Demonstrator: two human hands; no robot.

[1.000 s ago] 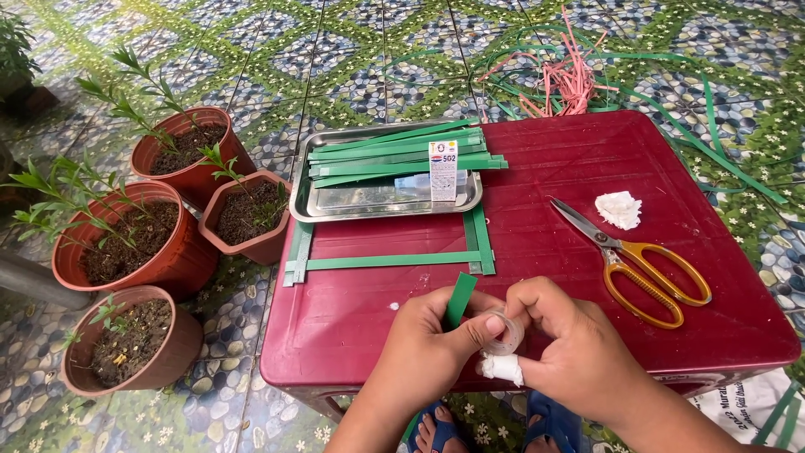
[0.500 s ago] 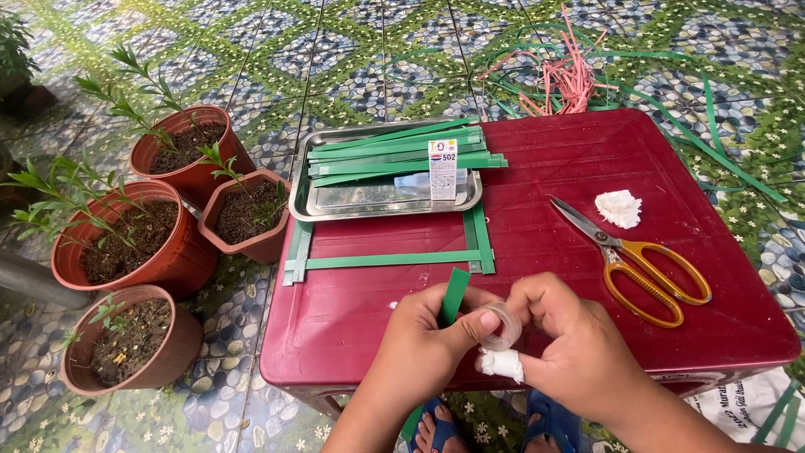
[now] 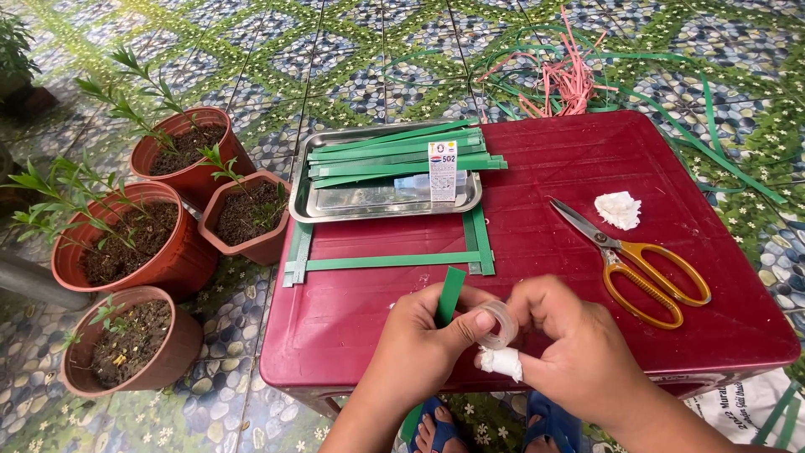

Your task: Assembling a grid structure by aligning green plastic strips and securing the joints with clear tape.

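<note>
- The left hand (image 3: 419, 335) pinches an upright green strip (image 3: 450, 295) between thumb and fingers (image 3: 480, 322), above the near edge of the red worktop (image 3: 537, 243).
- The right hand (image 3: 579, 352) grips a clear tape roll (image 3: 501, 323), touching the left thumb.
- Yellow-handled scissors (image 3: 637, 260) lie well apart, to the right.

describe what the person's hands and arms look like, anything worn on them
Both forearms are bare, with no sleeves, watch or bracelets in view. The left hand wears nothing. The right hand has a white bandage wrapped around one of its fingers. No gloves or rings show.
</note>
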